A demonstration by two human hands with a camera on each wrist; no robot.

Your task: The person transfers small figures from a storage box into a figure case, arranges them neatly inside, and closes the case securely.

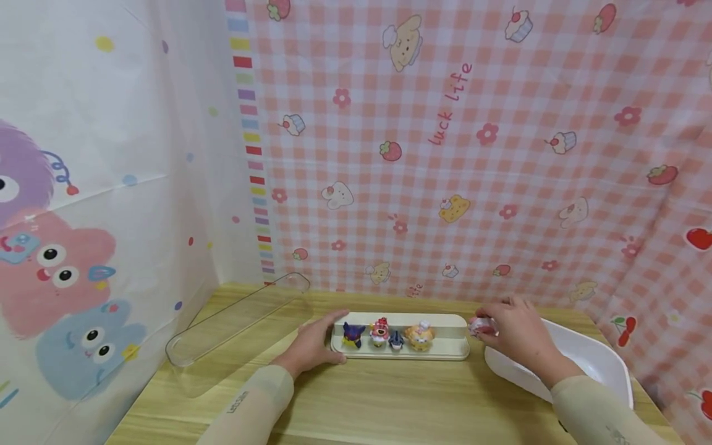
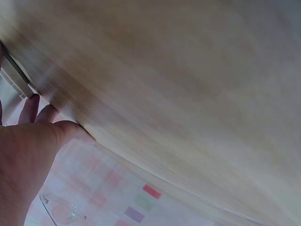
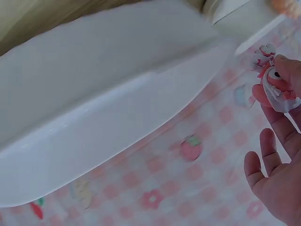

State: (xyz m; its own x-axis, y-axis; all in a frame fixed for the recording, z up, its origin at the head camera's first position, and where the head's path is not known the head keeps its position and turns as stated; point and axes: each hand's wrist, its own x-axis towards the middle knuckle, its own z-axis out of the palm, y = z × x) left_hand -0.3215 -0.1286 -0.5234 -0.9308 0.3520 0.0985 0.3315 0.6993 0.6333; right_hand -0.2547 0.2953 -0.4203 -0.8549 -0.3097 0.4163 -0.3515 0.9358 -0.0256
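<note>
A cream display tray (image 1: 450, 353) with a raised back step lies on the wooden table. Several small figurines stand on it in a row: a dark purple one (image 1: 353, 334), a pink one with a red top (image 1: 380, 332), a small dark blue one (image 1: 396, 340) and an orange one in a white hat (image 1: 421, 336). My left hand (image 1: 313, 343) holds the tray's left end, thumb at the front edge and fingers behind. Just off the tray's right end, my right hand (image 1: 518, 334) pinches a pink and white figurine (image 3: 278, 84) between thumb and index finger, other fingers spread.
A white basin (image 1: 603, 352) stands on the right, partly under my right forearm. At the left lies a clear, long cover (image 1: 239, 327) with rounded ends. Patterned cloth (image 1: 361, 216) hangs behind the table (image 1: 389, 402) and along both sides.
</note>
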